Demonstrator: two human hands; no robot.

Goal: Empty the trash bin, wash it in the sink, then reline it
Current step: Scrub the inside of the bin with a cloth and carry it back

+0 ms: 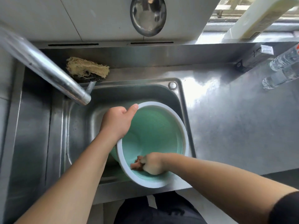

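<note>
The mint-green trash bin (pixel 155 133) with a white rim lies tilted in the steel sink (pixel 80 130), its mouth facing me. My left hand (pixel 117 122) grips the rim at its upper left, thumb over the edge. Inside the bin near the lower rim, my right hand (pixel 152 164) holds a brownish scrubbing cloth (pixel 136 164) against the inner wall. No liner is visible in the bin.
The faucet spout (pixel 47 68) reaches over the sink from the upper left, with no water visible. A frayed loofah scrubber (pixel 87 68) lies on the back ledge. Clear plastic bottles (pixel 284 68) stand on the steel counter (pixel 234 120) at right. A metal ladle bowl (pixel 148 15) hangs on the wall.
</note>
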